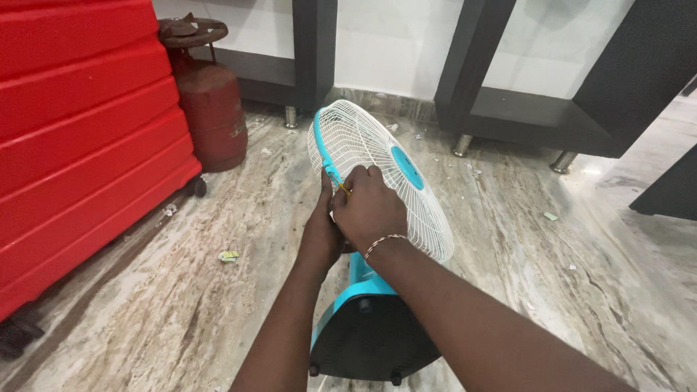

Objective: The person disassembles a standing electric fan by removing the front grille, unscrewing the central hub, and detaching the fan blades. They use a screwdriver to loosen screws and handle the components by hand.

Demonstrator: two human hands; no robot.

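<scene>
At far left a big red ribbed container stands on small dark wheels on the streaked marble floor; just right of it sits a rusty red gas cylinder with a round top ring, close against the container's upper corner; a small scrap of green-and-white litter lies on the floor below them, well apart from both.

At centre, my left hand is curled against the rim of the table fan, gripping its edge from behind, fingers mostly hidden by my other hand; the fan lies tipped on the floor, its white wire grille facing up and to the right, a turquoise band running round the rim and a turquoise cap at the grille's middle; my right hand, a thin bracelet at the wrist, is closed and pinching a small yellow-orange tool whose tip meets the turquoise rim clip; I cannot tell what kind of tool it is.

Below my forearms the fan's turquoise neck runs down to its dark round base, nearest the camera.

At right, dark cabinet frames on short metal legs stand against the pale wall; bits of debris dot the floor near them.
</scene>
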